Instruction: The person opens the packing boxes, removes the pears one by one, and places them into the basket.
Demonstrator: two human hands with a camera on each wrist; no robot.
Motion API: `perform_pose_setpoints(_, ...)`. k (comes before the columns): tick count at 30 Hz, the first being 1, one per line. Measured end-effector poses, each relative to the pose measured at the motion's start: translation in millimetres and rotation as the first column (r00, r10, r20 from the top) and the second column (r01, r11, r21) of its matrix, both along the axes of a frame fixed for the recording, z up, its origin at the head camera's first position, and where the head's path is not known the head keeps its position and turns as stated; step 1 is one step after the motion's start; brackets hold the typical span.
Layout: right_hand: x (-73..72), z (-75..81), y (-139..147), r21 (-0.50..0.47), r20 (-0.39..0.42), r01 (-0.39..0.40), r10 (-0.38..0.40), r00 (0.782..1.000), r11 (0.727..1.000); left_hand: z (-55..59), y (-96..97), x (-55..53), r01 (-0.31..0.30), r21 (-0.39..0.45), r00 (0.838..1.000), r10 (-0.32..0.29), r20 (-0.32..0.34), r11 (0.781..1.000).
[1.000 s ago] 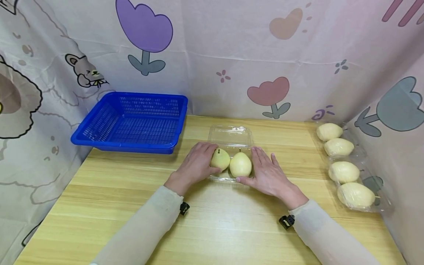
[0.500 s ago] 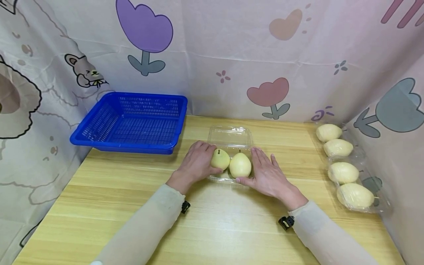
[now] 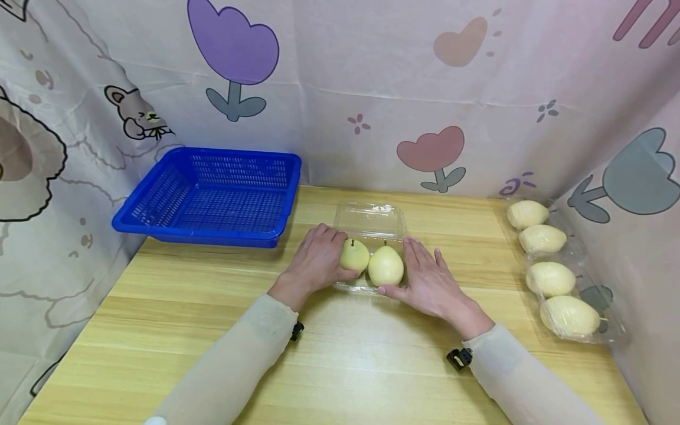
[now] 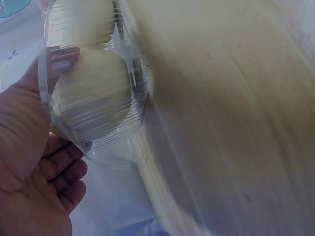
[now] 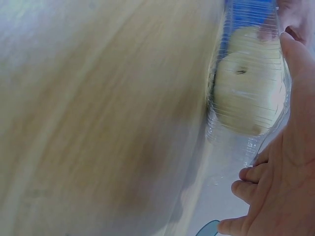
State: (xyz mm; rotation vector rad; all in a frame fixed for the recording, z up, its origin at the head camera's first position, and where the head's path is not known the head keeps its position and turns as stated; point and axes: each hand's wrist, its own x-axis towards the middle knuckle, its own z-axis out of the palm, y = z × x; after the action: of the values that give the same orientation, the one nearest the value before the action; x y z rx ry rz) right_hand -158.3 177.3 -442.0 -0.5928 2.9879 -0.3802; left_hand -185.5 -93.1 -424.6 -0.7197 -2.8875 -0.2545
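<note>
A clear plastic clamshell box (image 3: 366, 289) lies on the table with its lid (image 3: 370, 220) folded back. Inside sit two pale yellow pears, the left pear (image 3: 354, 257) and the right pear (image 3: 386, 267), side by side with stems up. My left hand (image 3: 317, 258) grips the box's left end. In the left wrist view its thumb (image 4: 64, 61) reaches over the rim, against the pear, while the other fingers curl outside. My right hand (image 3: 431, 278) rests against the right end, fingers fairly straight along the side and thumb (image 5: 295, 54) along the front rim.
A blue plastic basket (image 3: 207, 236) stands at the back left. Along the right edge, clear boxes hold several wrapped-looking pears (image 3: 569, 315). A patterned cloth (image 3: 340, 88) hangs behind the wooden table (image 3: 350, 366) and at both sides.
Both hands, the box and the pears stay in nearly the same place. Only a very slight shift of the whole view shows.
</note>
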Motion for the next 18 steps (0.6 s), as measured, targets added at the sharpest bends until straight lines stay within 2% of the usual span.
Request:
perform_pose_setpoints(4,0.0,0.2,0,0.002,-0.004,-0.002,0.002,1.0,1.0,2.5,1.1,-0.8,-0.003,0.003,1.0,0.003,0.01,1.0)
perform_pose_setpoints(9,-0.1,0.3,-1,0.001,-0.006,-0.007,0.007,1.0,1.0,12.8,1.7,1.7,0.002,0.017,1.0,-0.002,0.01,1.0)
perform_pose_setpoints(14,1.0,0.8,-1,-0.004,-0.011,0.002,-0.002,1.0,1.0,30.2,2.3,7.4,0.041,0.042,0.999,-0.04,-0.012,0.998)
perform_pose_setpoints(18,1.5,1.2,-1,-0.002,-0.021,0.002,-0.002,1.0,1.0,51.7,-3.3,13.2,0.042,0.032,0.999,-0.041,-0.006,0.999)
